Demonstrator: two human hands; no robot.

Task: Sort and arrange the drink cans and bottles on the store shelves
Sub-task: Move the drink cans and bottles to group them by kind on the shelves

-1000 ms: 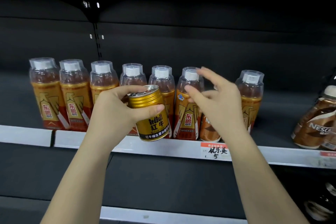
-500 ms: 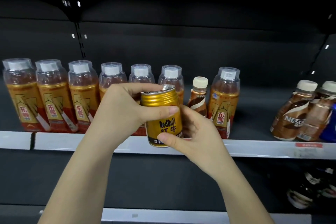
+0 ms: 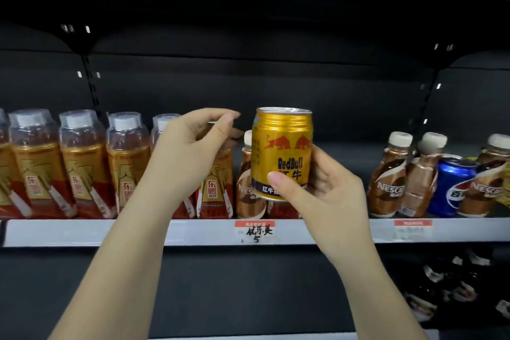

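Upright, gold can gripped by right hand fingers; left hand apart.

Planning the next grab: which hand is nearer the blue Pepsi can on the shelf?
Right. The right hand, holding the gold Red Bull can, is just left of the blue Pepsi can, with Nescafe bottles between them. The left hand is farther left, at the orange bottles.
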